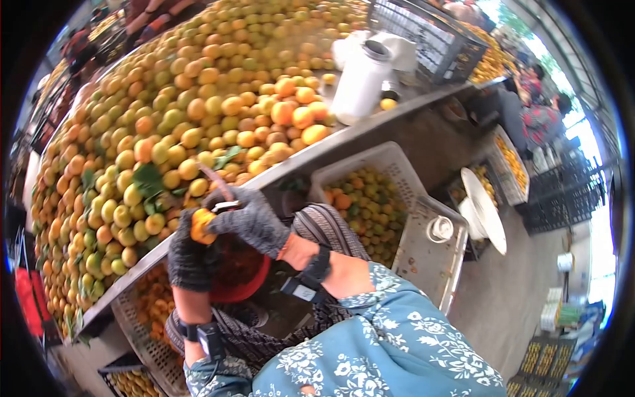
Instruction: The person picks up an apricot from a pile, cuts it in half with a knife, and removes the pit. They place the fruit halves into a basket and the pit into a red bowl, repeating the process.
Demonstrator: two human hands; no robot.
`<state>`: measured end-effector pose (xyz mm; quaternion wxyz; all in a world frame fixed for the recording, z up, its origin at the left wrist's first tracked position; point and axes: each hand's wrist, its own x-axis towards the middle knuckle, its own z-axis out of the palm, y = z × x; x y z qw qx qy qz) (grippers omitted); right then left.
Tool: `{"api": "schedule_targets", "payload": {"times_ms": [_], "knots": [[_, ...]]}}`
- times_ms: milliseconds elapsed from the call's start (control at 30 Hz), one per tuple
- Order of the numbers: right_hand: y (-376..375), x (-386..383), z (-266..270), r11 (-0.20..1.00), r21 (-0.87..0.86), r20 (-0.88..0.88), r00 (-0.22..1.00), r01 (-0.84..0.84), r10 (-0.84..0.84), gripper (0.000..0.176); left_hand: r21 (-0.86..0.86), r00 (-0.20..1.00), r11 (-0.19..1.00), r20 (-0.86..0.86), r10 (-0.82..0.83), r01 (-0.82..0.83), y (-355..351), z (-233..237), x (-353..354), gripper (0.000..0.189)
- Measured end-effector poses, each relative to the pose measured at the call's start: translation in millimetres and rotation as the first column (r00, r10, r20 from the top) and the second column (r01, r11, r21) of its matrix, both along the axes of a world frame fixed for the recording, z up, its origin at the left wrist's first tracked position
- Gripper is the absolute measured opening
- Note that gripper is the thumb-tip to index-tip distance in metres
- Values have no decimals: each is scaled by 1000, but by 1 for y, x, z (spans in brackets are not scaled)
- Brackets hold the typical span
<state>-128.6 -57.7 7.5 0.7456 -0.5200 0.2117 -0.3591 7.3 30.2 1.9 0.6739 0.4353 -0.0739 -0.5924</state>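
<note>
Just over the near edge of the heaped table, both my gloved hands meet. My left hand [189,259], in a dark grey knitted glove, is closed around an orange apricot [202,226]. My right hand [254,223], in a lighter grey glove, grips a small knife [215,180]; a reddish strip of it sticks out past the fingers and a metallic part shows near the apricot. The blade's contact with the fruit is hidden by the fingers. Below my hands sits a red basin [246,283] with dark contents, partly covered by my wrists.
Apricots [192,109] cover the metal-edged table [291,165], with a white jug [360,83] and black crate [430,40] on it. A white crate [413,169] of fruit, a tray [430,264] and a perforated crate [132,317] of orange pieces surround my lap. Another person [539,122] sits at right.
</note>
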Motion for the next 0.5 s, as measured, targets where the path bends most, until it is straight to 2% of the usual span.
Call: {"api": "schedule_targets", "payload": {"times_ms": [67,100,133,167,200,233,267,300,333,367,400,433,467,500], "knots": [[-6,-3,-6,999,11,5,999,-38,38,31,-116,948,990,315,-42,83,3,-14,4,31],[-7,-3,-9,999,26,5,999,-34,34,32,-116,949,989,310,-57,97,1,-24,1,31],[-8,-3,-11,999,40,6,1000,-31,31,32,-213,708,975,698,107,63,-4,-29,-6,29],[-9,-2,-12,1000,0,-3,1000,-20,20,33,-320,306,945,909,283,75,-7,-33,-10,28],[-11,-3,-13,1000,-3,-7,1000,-12,12,33,-323,312,943,907,283,82,-6,-31,-8,28],[-11,-4,-12,999,40,-13,1000,-18,18,34,-232,850,973,513,120,2,-4,-14,-7,26],[-12,-4,-11,996,83,-18,1000,-23,25,36,-105,990,994,-141,-21,6,-2,-6,-5,24],[-13,-3,-13,994,104,9,1000,-25,24,39,-266,940,953,-262,-217,146,3,-32,19,27],[-14,-5,-13,994,104,9,1000,-21,21,39,-266,939,952,-263,-221,149,1,-32,13,27],[-14,-5,-13,996,84,-18,1000,6,-4,37,-222,999,974,-12,-50,46,0,-30,3,30],[-15,-6,-13,998,63,-44,999,33,-30,35,-206,962,976,244,118,-68,-1,-29,-2,33],[-16,-8,-11,997,64,-43,999,34,-31,35,-205,962,977,245,117,-66,-2,-34,-3,33],[-17,-9,-10,991,130,12,999,41,-43,33,-217,741,976,656,142,5,-3,-38,-5,35],[-17,-10,-8,980,195,68,996,42,-56,31,-195,355,978,922,158,72,-4,-41,-5,37]]}}
